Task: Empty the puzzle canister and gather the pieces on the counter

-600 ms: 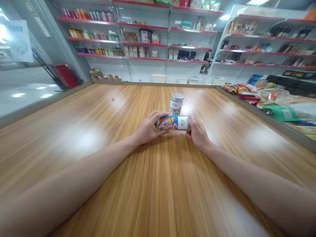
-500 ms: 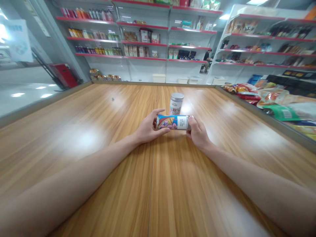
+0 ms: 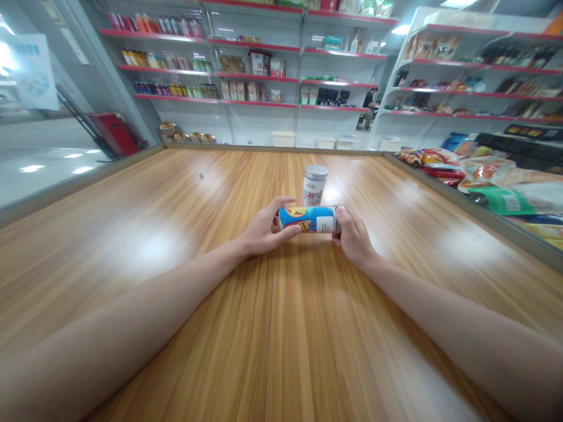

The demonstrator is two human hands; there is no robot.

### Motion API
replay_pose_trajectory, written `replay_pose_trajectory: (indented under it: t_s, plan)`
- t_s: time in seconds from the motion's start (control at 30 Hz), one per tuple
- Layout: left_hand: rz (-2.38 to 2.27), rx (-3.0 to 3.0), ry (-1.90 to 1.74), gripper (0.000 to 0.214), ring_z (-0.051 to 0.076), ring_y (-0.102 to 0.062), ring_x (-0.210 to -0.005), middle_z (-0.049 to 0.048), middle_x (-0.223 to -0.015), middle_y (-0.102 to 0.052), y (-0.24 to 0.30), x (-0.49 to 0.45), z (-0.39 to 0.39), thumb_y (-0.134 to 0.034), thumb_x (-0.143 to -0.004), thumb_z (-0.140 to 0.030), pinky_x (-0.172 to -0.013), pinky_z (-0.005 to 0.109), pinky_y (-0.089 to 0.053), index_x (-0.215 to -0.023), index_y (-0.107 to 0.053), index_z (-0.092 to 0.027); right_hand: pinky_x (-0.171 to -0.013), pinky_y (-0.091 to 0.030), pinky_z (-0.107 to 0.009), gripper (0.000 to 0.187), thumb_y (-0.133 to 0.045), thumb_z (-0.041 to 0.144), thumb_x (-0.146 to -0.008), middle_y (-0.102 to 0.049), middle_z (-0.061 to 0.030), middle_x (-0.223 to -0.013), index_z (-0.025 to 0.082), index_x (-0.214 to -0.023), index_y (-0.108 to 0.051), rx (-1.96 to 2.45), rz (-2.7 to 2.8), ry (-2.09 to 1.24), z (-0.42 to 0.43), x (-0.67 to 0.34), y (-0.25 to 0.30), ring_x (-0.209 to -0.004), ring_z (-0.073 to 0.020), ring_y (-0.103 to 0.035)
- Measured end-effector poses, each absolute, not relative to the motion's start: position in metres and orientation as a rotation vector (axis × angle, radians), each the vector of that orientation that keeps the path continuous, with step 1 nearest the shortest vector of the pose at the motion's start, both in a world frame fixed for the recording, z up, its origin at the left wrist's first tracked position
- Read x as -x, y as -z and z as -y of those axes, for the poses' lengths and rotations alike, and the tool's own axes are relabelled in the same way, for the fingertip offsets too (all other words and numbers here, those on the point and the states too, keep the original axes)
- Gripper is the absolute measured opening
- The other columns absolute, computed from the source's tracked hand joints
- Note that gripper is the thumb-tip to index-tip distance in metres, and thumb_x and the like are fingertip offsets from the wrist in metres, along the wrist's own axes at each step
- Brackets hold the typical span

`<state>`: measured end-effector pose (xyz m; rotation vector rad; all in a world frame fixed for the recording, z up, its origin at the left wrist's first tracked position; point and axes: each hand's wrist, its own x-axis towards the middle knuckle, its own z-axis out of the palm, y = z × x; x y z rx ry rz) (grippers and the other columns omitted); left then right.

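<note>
A blue can (image 3: pixel 310 219) with a colourful print and a white label lies sideways between my two hands, just above or on the table; I cannot tell which. My left hand (image 3: pixel 267 227) curves around its left end, thumb in front and fingers behind. At the right end, my right hand (image 3: pixel 354 234) grips the silver end of the can with thumb and fingers. Right behind it a pale canister (image 3: pixel 314 184) with a silver lid stands upright, its lower part hidden by the blue can.
The wooden table (image 3: pixel 211 305) has a raised edge. A tiny object (image 3: pixel 201 176) lies far left on it. Snack bags (image 3: pixel 440 164) and a green pouch (image 3: pixel 504 201) lie beyond the right edge. Stocked shelves (image 3: pixel 255 76) line the back; a red cart (image 3: pixel 115 135) stands at left.
The blue can has turned about its long axis between my hands, so its white label has rolled downward and more blue shows on top. Both hands have stayed nearly in place.
</note>
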<state>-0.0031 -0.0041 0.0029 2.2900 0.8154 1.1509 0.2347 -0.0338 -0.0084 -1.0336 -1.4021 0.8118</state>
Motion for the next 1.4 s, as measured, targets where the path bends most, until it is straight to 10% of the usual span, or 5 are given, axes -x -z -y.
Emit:
replay_pose_trajectory:
  t_s: [1.4]
  plan:
    - [-0.903,-2.567,-1.320,0.077,0.026,-0.058,-0.101,0.0092,-0.111,-0.060,0.0023,-0.0011,-0.0012,-0.081,-0.073,-0.049,-0.089,0.042,-0.049,-0.135,-0.048,-0.020,-0.039,-0.032,-0.022,0.040,-0.053,0.062,-0.093,-0.048,0.0049,-0.061,0.022,-0.092,-0.055,1.017,1.483,-0.853,0.0364,-0.2344,0.0045,-0.046,-0.0101,-0.043]
